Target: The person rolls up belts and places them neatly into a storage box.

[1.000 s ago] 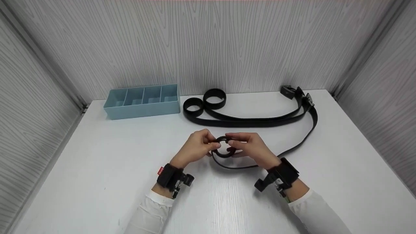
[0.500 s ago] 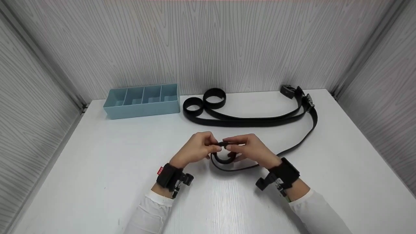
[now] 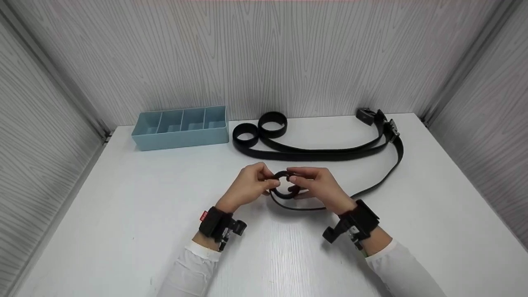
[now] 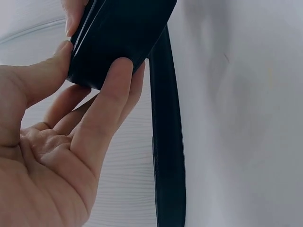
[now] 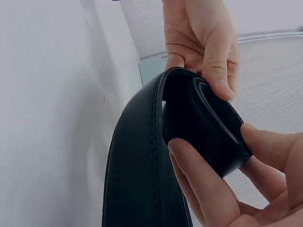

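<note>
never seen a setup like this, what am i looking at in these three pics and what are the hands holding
No machine here: a person works with bare hands, wearing a camera on the head and one on each wrist. The wide picture is from the head, looking down at a white table. The two close-ups come from the wrist cameras.

The left hand and right hand both pinch the rolled end of a black belt; its loose length trails off to the right. The close-ups show fingers curled round that coil.

Farther back lie two more black belts with rolled ends, and a light blue divided tray.
</note>
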Available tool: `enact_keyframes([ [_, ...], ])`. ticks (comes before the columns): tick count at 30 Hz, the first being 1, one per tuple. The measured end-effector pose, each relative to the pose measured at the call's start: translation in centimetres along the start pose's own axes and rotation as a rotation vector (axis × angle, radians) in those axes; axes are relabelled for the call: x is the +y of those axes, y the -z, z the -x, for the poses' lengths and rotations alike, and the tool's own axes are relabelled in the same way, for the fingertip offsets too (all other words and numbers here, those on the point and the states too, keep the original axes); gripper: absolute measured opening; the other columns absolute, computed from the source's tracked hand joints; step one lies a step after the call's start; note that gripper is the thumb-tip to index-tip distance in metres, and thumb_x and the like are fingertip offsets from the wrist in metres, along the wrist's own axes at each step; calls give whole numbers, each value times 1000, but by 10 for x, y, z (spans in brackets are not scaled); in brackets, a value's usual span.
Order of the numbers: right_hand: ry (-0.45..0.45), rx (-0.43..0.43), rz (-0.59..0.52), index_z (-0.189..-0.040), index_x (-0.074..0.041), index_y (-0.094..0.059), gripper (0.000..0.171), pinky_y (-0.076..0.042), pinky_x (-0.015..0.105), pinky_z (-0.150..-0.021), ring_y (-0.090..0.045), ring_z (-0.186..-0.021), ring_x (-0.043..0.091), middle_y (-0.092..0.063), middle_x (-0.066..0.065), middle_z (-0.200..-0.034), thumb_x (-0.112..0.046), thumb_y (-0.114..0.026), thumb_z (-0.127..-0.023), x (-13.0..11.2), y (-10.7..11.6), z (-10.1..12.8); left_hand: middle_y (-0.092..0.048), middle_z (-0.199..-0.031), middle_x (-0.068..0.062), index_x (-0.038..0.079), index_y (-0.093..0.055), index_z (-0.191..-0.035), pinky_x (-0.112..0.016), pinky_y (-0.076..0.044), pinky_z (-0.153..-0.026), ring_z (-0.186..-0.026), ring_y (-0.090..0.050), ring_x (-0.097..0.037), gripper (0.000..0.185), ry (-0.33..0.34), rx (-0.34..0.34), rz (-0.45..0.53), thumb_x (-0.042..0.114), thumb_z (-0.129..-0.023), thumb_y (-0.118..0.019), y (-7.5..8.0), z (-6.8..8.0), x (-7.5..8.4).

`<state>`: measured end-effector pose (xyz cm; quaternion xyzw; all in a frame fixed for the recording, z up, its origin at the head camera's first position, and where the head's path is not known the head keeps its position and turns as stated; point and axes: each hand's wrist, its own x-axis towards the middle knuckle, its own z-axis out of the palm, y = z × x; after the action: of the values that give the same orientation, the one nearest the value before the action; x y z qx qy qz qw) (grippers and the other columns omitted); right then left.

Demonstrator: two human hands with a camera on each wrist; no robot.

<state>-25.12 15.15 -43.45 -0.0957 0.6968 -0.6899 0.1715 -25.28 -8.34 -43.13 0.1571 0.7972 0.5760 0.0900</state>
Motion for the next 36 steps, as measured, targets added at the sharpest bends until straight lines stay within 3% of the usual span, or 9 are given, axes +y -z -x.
enact_keyframes([
  [3, -5, -28, 48, -143, 4, -58, 49, -62, 45, -86, -71, -104, 29, -62, 25, -139, -15, -73, -100, -2, 2, 1, -74, -87, -9, 0, -65, -96, -33, -62, -70, -81, -72, -28, 14, -20, -12, -17, 6, -94, -77, 1, 1, 2],
  [11, -5, -90, 291, -137, -5, -67, 45, -64, 40, -77, -72, -107, 30, -67, 11, -136, -21, -76, -97, -5, 4, 4, -74, -87, -4, 3, -68, -95, -29, -59, -68, -76, -68, -14, 10, -11, -109, -105, 9, -95, -77, 2, 2, 4],
  [15, 17, -88, 253, -138, -2, -65, 44, -65, 40, -77, -71, -109, 32, -68, 12, -135, -18, -74, -98, -3, 3, 3, -75, -91, -5, 4, -67, -98, -31, -61, -70, -78, -69, -15, 13, 6, -93, -105, 13, -96, -77, 1, 2, 4],
  [20, 25, -12, 92, -141, 3, -61, 46, -64, 42, -81, -72, -106, 30, -66, 21, -135, -13, -73, -99, -1, 0, 1, -75, -98, -7, 4, -64, -101, -33, -62, -73, -81, -71, -16, 18, 44, -6, -50, 15, -96, -77, -1, 0, 3],
  [24, 29, 34, 21, -142, 5, -59, 49, -63, 44, -83, -73, -102, 27, -65, 23, -135, -12, -74, -99, 0, -1, 0, -74, -96, -10, 2, -63, -100, -33, -63, -74, -82, -73, -18, 18, 56, 25, -18, 11, -95, -78, -2, 0, 4],
  [30, 9, -1, 32, -143, 6, -58, 49, -63, 44, -84, -72, -103, 28, -62, 26, -138, -11, -73, -99, 0, 1, 0, -74, -87, -9, 0, -64, -95, -33, -63, -71, -76, -72, -18, 14, 14, 12, -36, 7, -94, -77, -1, 0, 3],
  [36, 9, -70, 173, -140, 0, -63, 46, -64, 43, -80, -70, -111, 35, -66, 15, -137, -16, -74, -99, -1, 4, 1, -74, -85, -6, 1, -66, -94, -27, -57, -66, -73, -69, -15, 12, -13, -58, -99, 7, -95, -77, 1, 1, 3],
])
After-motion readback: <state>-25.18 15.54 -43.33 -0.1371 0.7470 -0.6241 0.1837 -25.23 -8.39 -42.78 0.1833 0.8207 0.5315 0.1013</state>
